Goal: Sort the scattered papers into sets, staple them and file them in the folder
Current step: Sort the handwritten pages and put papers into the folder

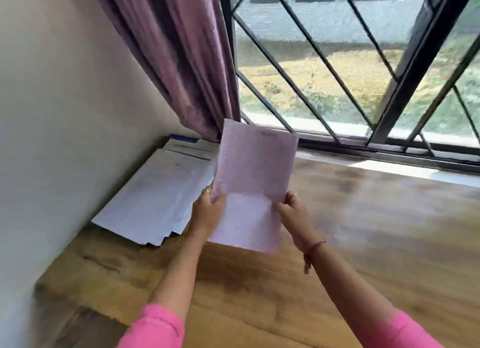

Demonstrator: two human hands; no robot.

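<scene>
While both hands pinch the raised sheet (255,181) by its side edges, left hand (207,208) at 9 o'clock, right hand (292,210) at 3 o'clock | stack of papers (158,194) lies on the tabletop (363,230) at 9 o'clock of the sheet, against the wall | advice: keep the sheet taut, read its heading, match it to a set before laying it down | folder, stapler: not visible.

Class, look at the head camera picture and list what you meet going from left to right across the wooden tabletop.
Stack of white papers against the wall → left hand → pale pink sheet held in both hands → right hand → bare wooden tabletop.
</scene>
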